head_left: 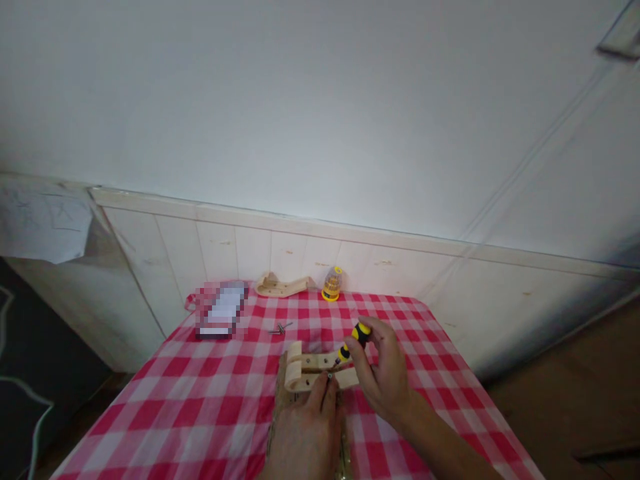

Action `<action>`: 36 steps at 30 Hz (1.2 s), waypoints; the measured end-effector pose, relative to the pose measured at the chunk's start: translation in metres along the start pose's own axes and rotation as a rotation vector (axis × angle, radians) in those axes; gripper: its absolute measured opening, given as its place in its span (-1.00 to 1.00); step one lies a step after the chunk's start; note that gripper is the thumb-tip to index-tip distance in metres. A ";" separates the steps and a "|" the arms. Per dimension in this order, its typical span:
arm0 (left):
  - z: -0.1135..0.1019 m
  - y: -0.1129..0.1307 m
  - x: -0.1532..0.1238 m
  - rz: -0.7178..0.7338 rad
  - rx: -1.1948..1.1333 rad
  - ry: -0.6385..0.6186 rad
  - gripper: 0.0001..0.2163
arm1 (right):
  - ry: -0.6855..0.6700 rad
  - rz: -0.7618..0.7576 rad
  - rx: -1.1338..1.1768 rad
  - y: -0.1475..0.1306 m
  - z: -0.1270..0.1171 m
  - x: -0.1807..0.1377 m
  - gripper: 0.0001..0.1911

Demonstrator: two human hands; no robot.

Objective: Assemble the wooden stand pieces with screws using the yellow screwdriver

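rubber-gripped screwdriver [354,341] meets curved wooden piece [313,373]

You have two hands at work: your left hand [305,433] and your right hand [385,377]. Wooden pieces, two: the near wooden piece [303,373] and the far wooden piece [283,286]. One screwdriver [354,341], one yellow jar [332,285], one blurred box [223,311]. The loose screws [280,328] look like two, though they're too small to be sure. One checked surface [200,400] carries it all.

Bare left hand [305,433], lower centre, cut off at wrist by bottom edge. Bare right hand [383,377] just right of it, bare forearm [440,447] visible down to lower-right frame edge.
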State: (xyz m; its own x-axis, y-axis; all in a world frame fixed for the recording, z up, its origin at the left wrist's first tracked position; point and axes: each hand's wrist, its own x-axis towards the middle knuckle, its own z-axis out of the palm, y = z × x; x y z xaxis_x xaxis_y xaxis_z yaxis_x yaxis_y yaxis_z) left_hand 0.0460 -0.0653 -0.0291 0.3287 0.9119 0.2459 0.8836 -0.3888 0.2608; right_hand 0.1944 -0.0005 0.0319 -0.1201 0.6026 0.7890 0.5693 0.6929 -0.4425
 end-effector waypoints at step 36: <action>-0.029 0.012 0.005 -0.103 -0.109 -0.043 -0.69 | -0.058 0.072 0.029 -0.005 0.002 -0.008 -0.68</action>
State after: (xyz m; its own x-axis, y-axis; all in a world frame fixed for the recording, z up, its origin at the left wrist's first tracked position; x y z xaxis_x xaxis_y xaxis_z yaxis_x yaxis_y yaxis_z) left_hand 0.0484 -0.0692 0.0024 0.2538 0.9517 0.1730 0.8729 -0.3024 0.3829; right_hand 0.1912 -0.0081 0.0266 -0.1271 0.6726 0.7290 0.5548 0.6574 -0.5098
